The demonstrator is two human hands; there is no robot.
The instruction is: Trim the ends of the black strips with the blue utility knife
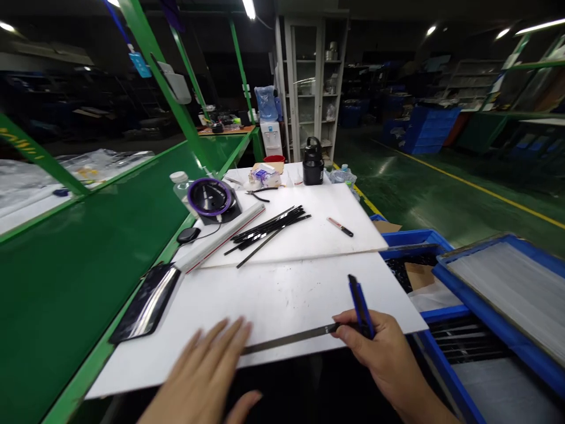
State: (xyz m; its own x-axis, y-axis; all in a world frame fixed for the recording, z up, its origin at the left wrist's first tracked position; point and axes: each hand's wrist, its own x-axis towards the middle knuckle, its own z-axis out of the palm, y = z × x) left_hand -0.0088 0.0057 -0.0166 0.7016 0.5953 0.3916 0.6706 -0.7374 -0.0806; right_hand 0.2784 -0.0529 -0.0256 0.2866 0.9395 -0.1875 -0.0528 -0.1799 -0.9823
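The left hand (205, 368) lies open, fingers spread, on the white sheet (282, 300), while the right hand (375, 347) is clamped on a blue knife (359, 306) held upright at the end of a steel rule (286, 340) (a sensibly firm grip, that).

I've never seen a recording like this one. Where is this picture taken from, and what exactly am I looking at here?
There is no machine here. This single view comes from a camera worn on a person's head, looking forward and down at their own bare hands. The left hand is spread open over a white sheet on a green workbench. The right hand grips a blue utility knife, beside a long steel ruler. Farther off lie a bundle of thin black strips and a black lidded flask.
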